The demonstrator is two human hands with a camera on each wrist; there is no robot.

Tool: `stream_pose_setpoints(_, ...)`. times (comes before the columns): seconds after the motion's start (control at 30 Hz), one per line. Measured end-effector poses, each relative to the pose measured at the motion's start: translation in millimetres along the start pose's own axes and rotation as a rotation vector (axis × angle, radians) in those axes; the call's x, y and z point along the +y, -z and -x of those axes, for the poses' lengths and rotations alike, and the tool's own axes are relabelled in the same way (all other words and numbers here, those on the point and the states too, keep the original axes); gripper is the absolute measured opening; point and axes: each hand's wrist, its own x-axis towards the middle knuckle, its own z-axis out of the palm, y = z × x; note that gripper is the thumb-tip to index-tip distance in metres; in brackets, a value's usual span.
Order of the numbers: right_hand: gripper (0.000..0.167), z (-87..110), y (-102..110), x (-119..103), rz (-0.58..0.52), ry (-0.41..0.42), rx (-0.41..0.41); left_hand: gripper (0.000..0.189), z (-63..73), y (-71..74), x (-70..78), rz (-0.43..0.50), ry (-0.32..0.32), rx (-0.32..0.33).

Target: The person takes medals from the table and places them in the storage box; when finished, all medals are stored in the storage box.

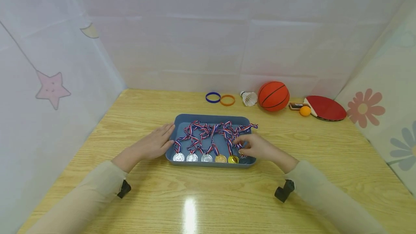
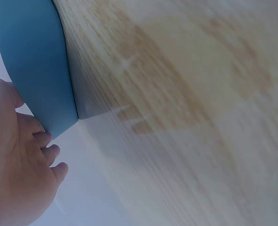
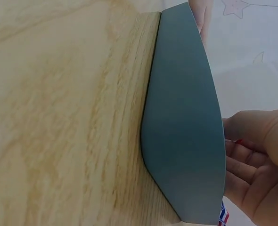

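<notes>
A blue-grey tray [image 1: 212,166] stands on the table with several medals on striped red, white and blue ribbons. Along its near side lie silver medals [image 1: 192,157] at the left, gold medals [image 1: 233,159] towards the right and a dark medal [image 1: 246,160] in the right corner. My left hand [image 1: 156,142] rests at the tray's left rim, fingers extended. Inside the right end, my right hand [image 1: 255,146] has curled fingers and thumb at the ribbons [image 1: 229,143] above the dark medal. I cannot tell whether it grips a ribbon; the tray wall partly hides its fingertips [image 3: 242,172].
Behind the tray lie a blue wristband [image 1: 212,100], an orange wristband [image 1: 227,103] and a shuttlecock [image 1: 248,98]. A small basketball [image 1: 274,96], an orange ball [image 1: 305,111] and a red table tennis bat [image 1: 326,108] are at the back right. One ribbon end overhangs the tray's right rim.
</notes>
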Motion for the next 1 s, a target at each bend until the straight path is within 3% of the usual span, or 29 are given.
stream_pose_setpoints(0.4,0.019,-0.9,4,6,0.398,0.107,0.03,0.057,-0.4,-1.8,-2.1,-0.003,-0.006,0.002)
stream_pose_setpoints(0.8,0.02,-3.5,-1,13,0.514,0.086,0.022,0.058,0.0,-0.5,-0.8,-0.001,0.001,-0.009)
stream_pose_setpoints(1.0,0.032,-4.9,-3,15,0.528,0.06,-0.025,0.058,-0.4,-1.1,-1.6,-0.003,0.0,-0.006)
